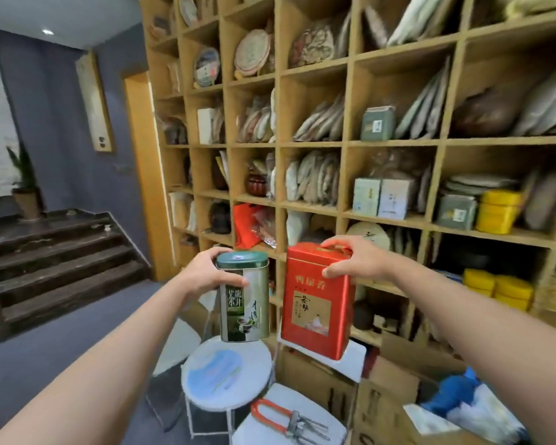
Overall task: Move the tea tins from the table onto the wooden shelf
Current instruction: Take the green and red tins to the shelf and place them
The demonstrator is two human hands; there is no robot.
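Here both hands gripped upright tins by their tops, left hand (206,271) on the green tin (244,300), right hand (350,258) on the red tin (316,303), wooden shelf (344,216) just beyond, nearer the right.

My left hand (206,271) holds a green-lidded tea tin (243,297) with a pale silver-green body, dark green label and white characters; my right hand (350,260) holds a bright red tin (316,300) with gold characters and a tan picture panel. Behind, the light wooden shelf (347,144) shows yellow boxes (498,211).
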